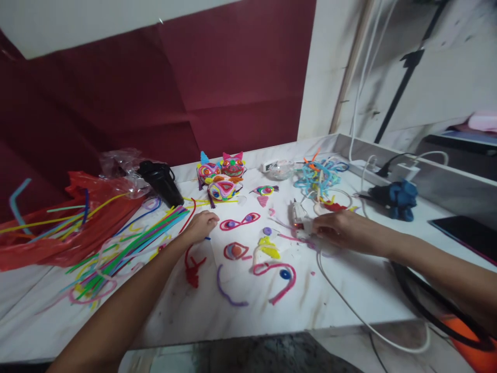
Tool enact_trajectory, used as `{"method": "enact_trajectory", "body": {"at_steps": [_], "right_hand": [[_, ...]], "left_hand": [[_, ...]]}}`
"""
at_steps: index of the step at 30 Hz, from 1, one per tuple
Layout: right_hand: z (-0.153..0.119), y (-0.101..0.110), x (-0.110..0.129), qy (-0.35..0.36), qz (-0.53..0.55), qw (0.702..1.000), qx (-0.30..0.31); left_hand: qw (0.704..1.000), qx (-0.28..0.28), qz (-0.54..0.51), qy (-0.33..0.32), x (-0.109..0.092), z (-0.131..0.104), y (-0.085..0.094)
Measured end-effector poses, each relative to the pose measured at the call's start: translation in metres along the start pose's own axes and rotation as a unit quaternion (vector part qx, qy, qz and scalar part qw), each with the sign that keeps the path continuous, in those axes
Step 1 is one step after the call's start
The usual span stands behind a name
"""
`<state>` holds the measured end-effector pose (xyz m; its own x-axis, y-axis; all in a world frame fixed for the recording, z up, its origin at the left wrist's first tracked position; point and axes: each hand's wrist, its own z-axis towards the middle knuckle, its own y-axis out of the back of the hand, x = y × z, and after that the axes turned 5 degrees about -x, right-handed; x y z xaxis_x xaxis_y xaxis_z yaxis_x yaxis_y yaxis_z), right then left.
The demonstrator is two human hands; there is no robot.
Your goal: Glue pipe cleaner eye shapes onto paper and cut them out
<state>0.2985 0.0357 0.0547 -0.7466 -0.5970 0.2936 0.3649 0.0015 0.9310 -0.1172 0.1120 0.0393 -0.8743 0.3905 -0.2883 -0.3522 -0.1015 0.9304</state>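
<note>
My left hand (202, 226) rests low over the table with its fingers curled together; whatever they hold, if anything, is hidden. Just right of it lies a pink pipe-cleaner shape (239, 222) with two purple coils. My right hand (336, 228) is closed at the near end of a white glue gun (300, 216), which shows a small red light and trails a white cord. Nearer the front are an eye-shaped piece (235, 251) with an orange coil, a yellow piece (268, 247), a curved pink strip (287, 290), a dark blue coil (285, 274) and a purple strip (227, 292).
Finished colourful masks (223, 189) stand at the back beside a black bottle (161, 181). Bundled pipe cleaners (128, 254) and a red plastic bag (85, 207) occupy the left. Tangled blue pipe cleaners (318, 176), a dark blue figure (402, 201) and a phone (466, 235) lie right.
</note>
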Motion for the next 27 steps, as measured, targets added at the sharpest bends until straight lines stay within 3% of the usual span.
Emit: {"method": "enact_trajectory", "body": {"at_steps": [6,12,20,23,27], "right_hand": [[-0.030,0.004,-0.005,-0.021,-0.015,0.999,-0.034],[-0.061,0.005,-0.006,-0.033,-0.017,0.996,-0.078],[-0.128,0.028,-0.002,-0.233,-0.093,0.963,-0.098],[-0.149,0.023,-0.002,-0.303,-0.121,0.942,-0.084],[-0.164,0.010,0.005,-0.344,-0.109,0.931,-0.055]], "left_hand": [[0.999,-0.046,-0.003,0.015,0.003,-0.009,0.010],[0.997,-0.079,-0.012,-0.001,-0.009,0.013,0.009],[0.988,-0.095,-0.091,-0.078,-0.042,0.029,-0.003],[0.985,-0.076,-0.110,-0.110,-0.055,0.027,-0.009],[0.982,-0.063,-0.108,-0.144,-0.070,0.020,-0.014]]}}
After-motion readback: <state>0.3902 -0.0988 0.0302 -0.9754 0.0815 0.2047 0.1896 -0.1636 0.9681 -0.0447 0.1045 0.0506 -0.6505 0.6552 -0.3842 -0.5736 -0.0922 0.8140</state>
